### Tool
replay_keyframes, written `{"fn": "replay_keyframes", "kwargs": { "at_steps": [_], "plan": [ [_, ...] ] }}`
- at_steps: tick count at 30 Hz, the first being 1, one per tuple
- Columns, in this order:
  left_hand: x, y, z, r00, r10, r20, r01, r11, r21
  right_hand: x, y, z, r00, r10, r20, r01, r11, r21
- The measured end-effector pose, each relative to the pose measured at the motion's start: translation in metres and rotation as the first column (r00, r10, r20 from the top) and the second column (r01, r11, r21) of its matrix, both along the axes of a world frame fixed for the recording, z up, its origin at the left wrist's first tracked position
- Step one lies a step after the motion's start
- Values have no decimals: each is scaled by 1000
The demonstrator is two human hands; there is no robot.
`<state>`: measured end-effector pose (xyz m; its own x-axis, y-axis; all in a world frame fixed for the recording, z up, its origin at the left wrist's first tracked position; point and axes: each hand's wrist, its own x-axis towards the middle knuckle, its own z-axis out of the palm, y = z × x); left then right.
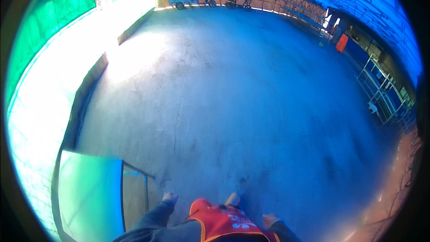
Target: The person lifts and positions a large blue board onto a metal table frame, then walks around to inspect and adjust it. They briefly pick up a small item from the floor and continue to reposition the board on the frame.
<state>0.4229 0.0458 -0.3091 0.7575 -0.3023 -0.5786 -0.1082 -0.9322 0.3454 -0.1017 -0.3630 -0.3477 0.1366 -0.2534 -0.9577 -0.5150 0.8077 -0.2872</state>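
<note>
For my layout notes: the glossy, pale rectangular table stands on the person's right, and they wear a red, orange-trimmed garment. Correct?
Only the side is wrong: the head view shows the glossy, pale rectangular table on the left, nearer the left hand.

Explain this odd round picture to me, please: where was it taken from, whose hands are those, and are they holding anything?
There is no machine arm here. A fisheye camera on a person's head looks down, so straight edges bend. At the bottom are that person's own bare left hand and right hand, with dark sleeves and a red garment with yellow trim between them. I can't make out anything held in either. Beside the left arm stands a smooth, pale green flat panel. Ahead spreads a hard, blue-tinted grey floor, with a blue, box-backed vehicle far off.
</note>
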Motion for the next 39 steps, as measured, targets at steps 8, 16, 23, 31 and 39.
{"fn": "replay_keyframes", "kwargs": {
  "at_steps": [8,16,23,31,39],
  "plan": [
    [77,-111,-5,842,525,-127,-527,850,23,313,-319,82,852,498,-163,-524,810,-262],
    [311,-339,-48,973,-151,-174,173,977,123,593,-508,51,715,686,-135,-694,675,-251],
    [641,-621,-28,986,158,52,-146,973,-176,810,-618,0,379,906,-188,-805,222,-550],
    [840,-839,-7,884,417,-212,-458,861,-221,1066,-885,-13,421,858,-294,-889,327,-319],
    [925,-928,0,882,285,-376,-266,958,104,1321,-1165,75,620,747,-241,-762,501,-410]
  ]
}}
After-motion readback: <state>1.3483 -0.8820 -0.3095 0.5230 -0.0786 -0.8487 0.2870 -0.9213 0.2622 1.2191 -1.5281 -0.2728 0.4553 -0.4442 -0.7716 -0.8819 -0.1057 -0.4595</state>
